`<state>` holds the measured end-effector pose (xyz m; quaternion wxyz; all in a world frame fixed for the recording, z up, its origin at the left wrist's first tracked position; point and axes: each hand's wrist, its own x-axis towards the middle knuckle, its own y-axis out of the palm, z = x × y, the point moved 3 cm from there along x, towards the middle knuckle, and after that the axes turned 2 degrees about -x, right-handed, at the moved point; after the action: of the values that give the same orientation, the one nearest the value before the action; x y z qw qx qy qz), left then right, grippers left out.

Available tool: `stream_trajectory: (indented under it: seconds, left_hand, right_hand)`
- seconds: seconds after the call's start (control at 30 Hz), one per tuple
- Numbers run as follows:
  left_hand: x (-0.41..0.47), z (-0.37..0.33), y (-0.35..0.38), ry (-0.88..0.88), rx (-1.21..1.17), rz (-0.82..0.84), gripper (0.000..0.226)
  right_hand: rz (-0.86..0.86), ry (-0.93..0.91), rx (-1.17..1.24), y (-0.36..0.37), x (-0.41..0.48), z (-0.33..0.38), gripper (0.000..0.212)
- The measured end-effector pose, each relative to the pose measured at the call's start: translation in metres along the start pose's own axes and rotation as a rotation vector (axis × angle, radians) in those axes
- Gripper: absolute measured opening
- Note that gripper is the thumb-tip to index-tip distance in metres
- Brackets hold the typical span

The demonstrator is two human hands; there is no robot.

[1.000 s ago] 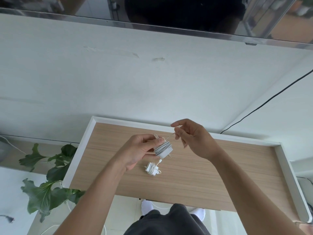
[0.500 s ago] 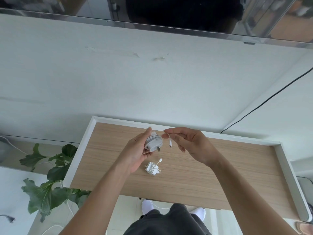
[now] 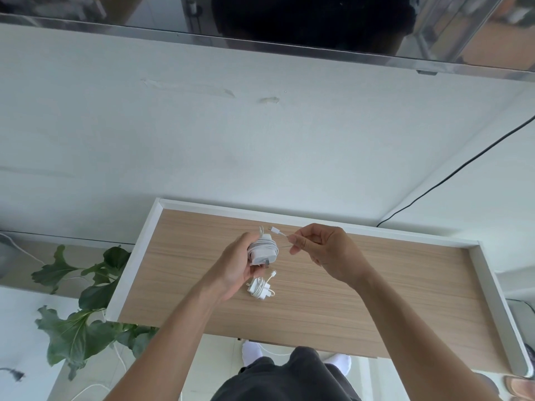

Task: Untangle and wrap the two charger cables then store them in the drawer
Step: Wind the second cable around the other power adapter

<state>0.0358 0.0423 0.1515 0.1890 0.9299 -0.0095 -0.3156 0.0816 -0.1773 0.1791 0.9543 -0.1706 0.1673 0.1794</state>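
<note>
Far left: 1 leafy green plant (image 3: 84, 287), standing beside the drawer's left wall.

Next: 1 open drawer (image 3: 136, 256), white rim, pale wood bottom, spanning mid-scene to the right edge.

Chargers: 2 total, both white, both over the drawer's left-centre.

Left hand (image 3: 234, 270), 1 of 2 in view, held above the drawer bottom. Fingers & thumb curled round the 1st charger (image 3: 262, 251), gripping it. Cable wound round the plug body in several turns; prongs pointing near-right.

2nd charger (image 3: 259, 288): lying on the wood bottom, just near of the 1st, close by the left palm, not held. Cable bundled round it, 1 short connector tip sticking out toward far-right.

Cable end (image 3: 276, 231) of the 1st charger: 1 loose tail w/ a small connector, running from the wound bundle across to the right hand, connector pointing far-left.

Right hand (image 3: 327, 253): just right of the 1st charger, not touching the plug body. Thumb & forefinger pinching the cable tail a little behind the connector; other fingers loosely curled under.

Near edge, centre: dark shorts (image 3: 289, 377) & 2 white socks (image 3: 252, 353), below the drawer's front.

Right: 1 black wire (image 3: 463, 169) running diagonally down the white wall to the drawer's far-right corner area.

Top: 1 dark glossy panel (image 3: 289, 24) w/ a metal lower edge, spanning the full width.
</note>
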Motion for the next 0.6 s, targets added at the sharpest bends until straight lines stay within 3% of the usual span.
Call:
stream_trajectory:
  seconds: [0.17, 0.37, 0.6]
  left_hand:
    - [0.0034, 0.0011, -0.0046, 0.077, 0.145, 0.022, 0.052]
    - [0.0027, 0.0026, -0.0090, 0.193, 0.142, -0.005, 0.034]
    - [0.0000, -0.0009, -0.0069, 0.250, 0.230, -0.007, 0.030]
  right_hand:
    - [-0.010, 0.048, -0.031, -0.0023, 0.0014, -0.0041, 0.027]
    - [-0.014, 0.067, -0.055, -0.0026, 0.0041, -0.0071, 0.027]
    - [0.003, 0.030, -0.081, -0.0039, 0.0070, -0.0032, 0.022]
